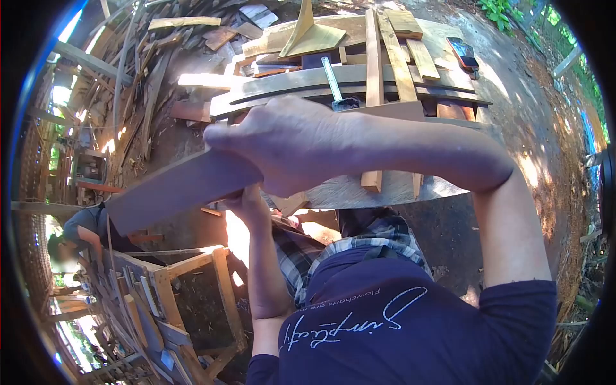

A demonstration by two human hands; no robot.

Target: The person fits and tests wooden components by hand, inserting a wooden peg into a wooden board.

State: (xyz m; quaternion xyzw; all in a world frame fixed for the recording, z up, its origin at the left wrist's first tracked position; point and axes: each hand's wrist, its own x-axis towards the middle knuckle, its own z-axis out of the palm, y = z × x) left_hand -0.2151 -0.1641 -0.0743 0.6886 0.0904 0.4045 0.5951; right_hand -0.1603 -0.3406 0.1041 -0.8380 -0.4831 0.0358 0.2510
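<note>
A long, flat brown wooden board (186,186) is held up in front of me, slanting down to the left. My right hand (276,141) reaches across and is closed over the board, its back facing the camera. Below the board, my left hand (247,200) grips its lower edge, with the fingers partly hidden behind the wood. Beyond my hands is a low worktable (423,189), with a metal ruler or square (332,77) and a long wooden batten (373,58) lying across it.
Cut wood pieces (314,40) and a phone (462,52) lie on the far part of the table. Scrap wood (154,90) is piled at the left. A wooden frame (224,289) stands at lower left, where another person (86,228) bends over.
</note>
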